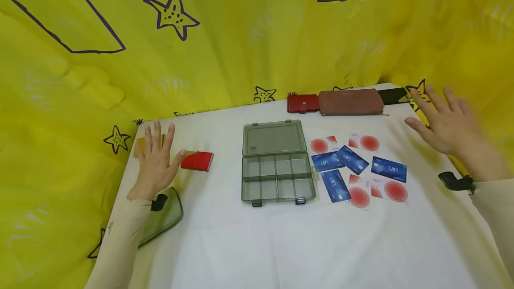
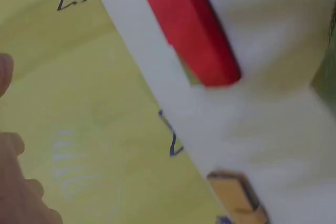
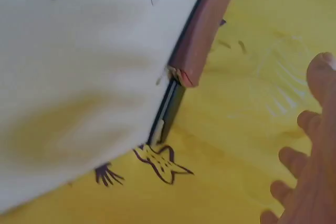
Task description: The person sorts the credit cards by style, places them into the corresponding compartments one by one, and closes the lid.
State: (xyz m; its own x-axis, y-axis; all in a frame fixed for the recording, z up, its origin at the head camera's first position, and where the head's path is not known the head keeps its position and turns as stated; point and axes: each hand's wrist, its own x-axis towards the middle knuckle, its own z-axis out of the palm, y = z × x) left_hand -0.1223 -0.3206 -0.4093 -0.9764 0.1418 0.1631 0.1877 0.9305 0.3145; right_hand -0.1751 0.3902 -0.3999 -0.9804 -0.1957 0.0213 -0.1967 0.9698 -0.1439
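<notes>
Though spread, right hand [image 1: 445,121] past table [image 1: 257,244] edge.

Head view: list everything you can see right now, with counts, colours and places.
Organizer box: 1, grey clear, lid open, table centre.
Blue cards: 4, right of box.
White cards with red circles: 5, among the blue ones.
Red wallet: 1, back edge.
Brown wallet: 1, beside the red wallet.
Black item: 1, right of the brown wallet.
Red case: 1, left side.
Yellow item: 1, behind the left hand.
Green pouch: 1, under the left wrist.
Table: white cloth.
Left hand: open, fingers spread.
Right hand: open, raised.
</notes>
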